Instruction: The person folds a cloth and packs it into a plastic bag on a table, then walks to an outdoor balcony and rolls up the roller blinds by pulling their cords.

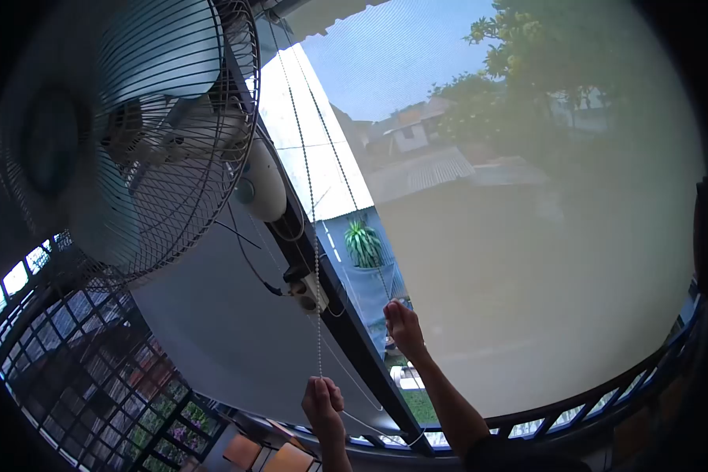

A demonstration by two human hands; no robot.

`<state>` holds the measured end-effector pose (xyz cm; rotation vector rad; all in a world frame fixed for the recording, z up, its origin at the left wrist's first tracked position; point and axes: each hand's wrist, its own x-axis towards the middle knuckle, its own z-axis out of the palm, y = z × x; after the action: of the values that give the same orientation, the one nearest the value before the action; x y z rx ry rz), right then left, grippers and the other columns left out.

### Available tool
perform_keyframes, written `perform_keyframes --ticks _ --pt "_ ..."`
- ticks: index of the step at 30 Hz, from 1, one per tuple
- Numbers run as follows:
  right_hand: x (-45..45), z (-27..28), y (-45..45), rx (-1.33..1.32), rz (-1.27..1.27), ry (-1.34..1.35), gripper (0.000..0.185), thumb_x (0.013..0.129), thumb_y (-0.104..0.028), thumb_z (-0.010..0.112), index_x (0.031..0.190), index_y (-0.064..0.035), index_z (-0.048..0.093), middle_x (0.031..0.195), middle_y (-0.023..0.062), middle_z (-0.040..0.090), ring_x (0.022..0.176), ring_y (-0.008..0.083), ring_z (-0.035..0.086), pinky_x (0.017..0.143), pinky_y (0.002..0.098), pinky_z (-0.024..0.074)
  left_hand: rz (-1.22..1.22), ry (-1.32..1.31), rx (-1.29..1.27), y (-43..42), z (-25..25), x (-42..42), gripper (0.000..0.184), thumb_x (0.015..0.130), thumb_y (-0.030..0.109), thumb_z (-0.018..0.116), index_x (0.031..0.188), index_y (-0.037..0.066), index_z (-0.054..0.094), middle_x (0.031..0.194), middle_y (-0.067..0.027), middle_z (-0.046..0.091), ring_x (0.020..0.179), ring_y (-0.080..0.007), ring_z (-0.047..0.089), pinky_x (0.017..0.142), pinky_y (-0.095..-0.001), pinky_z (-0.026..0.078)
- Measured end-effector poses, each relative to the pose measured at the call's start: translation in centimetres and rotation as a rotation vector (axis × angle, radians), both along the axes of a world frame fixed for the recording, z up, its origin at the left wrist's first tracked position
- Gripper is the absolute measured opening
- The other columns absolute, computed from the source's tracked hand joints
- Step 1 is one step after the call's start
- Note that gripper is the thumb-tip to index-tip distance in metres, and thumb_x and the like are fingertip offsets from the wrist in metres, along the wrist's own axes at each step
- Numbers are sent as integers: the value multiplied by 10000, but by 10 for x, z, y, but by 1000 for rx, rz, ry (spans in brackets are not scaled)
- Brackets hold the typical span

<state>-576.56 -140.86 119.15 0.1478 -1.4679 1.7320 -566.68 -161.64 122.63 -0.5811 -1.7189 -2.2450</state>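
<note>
A looped bead chain (313, 206) hangs from the top beside a large translucent roller blind (527, 283). My left hand (322, 401), fingers closed, grips the nearer strand low down, at the bottom centre. Higher and to the right, my right hand (403, 326) is closed round the other strand, in front of the gap by the blind's left edge. Both strands look fairly straight above my fists. The blind is lowered almost to the railing, and trees and roofs show through it.
A wall fan (173, 149) in a wire cage juts out at upper left, close to the strands. Its body is on a dark post (362, 354), above a socket with a plug (307, 293). A second blind (220, 315) hangs left. A railing (606, 401) runs below.
</note>
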Motion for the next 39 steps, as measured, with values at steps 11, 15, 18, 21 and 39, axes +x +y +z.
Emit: perform_keyframes --ticks 11,15,18,21,39 --pt "15 -17 14 71 -74 -34 368 1025 -282 415 765 -33 490 557 26 419 502 101 411 479 295 336 -34 99 17 8 26 2 345 1012 344 448 774 101 504 560 42 388 439 -37 298 404 -215 206" --pt "16 -9 12 37 -9 -1 374 1027 -287 414 765 -35 500 563 6 422 502 98 400 484 288 345 10 107 -127 9 16 4 333 1017 331 446 779 105 506 561 57 367 452 -25 299 416 -207 203" --pt "11 -6 13 -11 91 -25 376 1027 -287 416 765 -33 505 568 -5 422 508 95 398 492 280 353 -102 -29 -2 17 -20 3 357 1022 343 431 759 107 487 588 63 364 470 -14 299 427 -194 207" --pt "2 7 14 -80 150 23 371 1029 -280 413 767 -34 504 570 -9 417 514 81 389 492 262 333 -42 -38 -118 20 -34 6 354 1022 345 429 766 107 491 608 74 365 496 1 310 437 -180 215" --pt "3 6 13 50 -20 -6 397 1030 -298 412 739 -40 488 538 3 383 481 84 372 459 278 297 -124 50 -39 11 -15 11 380 987 418 488 797 89 504 571 34 387 454 -46 307 419 -224 219"
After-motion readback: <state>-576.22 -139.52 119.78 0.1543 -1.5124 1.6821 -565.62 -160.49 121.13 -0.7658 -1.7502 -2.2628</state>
